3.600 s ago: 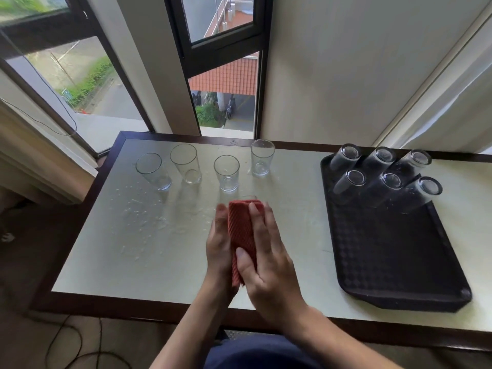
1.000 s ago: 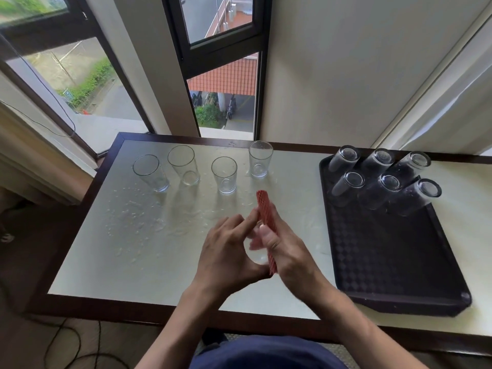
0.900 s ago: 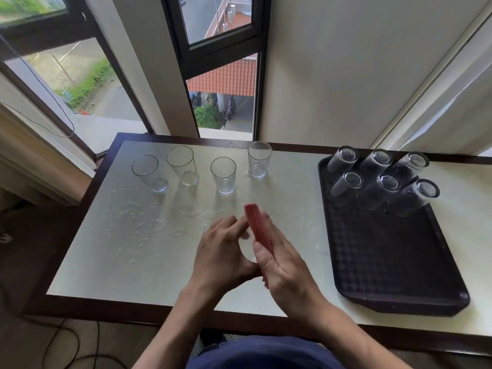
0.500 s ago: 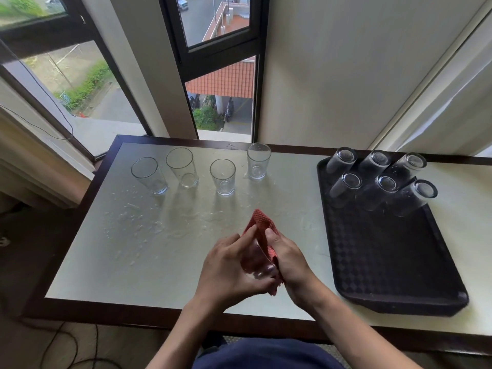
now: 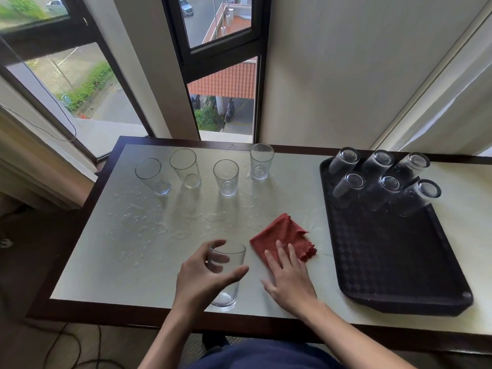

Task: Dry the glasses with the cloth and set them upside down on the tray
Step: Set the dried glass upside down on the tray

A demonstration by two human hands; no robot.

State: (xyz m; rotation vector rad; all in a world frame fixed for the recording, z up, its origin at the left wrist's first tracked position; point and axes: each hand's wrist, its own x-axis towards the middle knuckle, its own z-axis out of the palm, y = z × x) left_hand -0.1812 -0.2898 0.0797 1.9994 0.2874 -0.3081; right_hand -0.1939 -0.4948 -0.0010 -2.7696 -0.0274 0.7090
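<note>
Window (image 5: 223, 83): dark-framed, beyond the far edge of the table, left of a plain pale wall.
Table (image 5: 93, 262): pale top with a dark rim, running from left to right across the view.
Tray (image 5: 386, 262): dark and rectangular, on the right part of the table; its near half is bare.
Glasses on the tray (image 5: 348, 187): six, clear, all mouth down, in two rows of three at the tray's far end, close together.
Upright glasses (image 5: 226, 177): four, clear, mouth up, in a loose row at the far left of the table, well apart from the tray.
Water drops (image 5: 138, 217): scattered over the left and middle of the table top, between the upright row and the near edge.
Cloth (image 5: 285, 233): red, lying rumpled and flat on the table, just left of the tray and not touching it.
Right hand (image 5: 290, 278): open and palm down, with straight fingertips pressing on the near part of the cloth.
Left hand (image 5: 205, 275): curled round a glass, fingers behind it and thumb across its front.
Held glass (image 5: 229, 283): clear, mouth up, close to the near edge of the table, just left of the cloth; whether its base rests on the top cannot be told.
</note>
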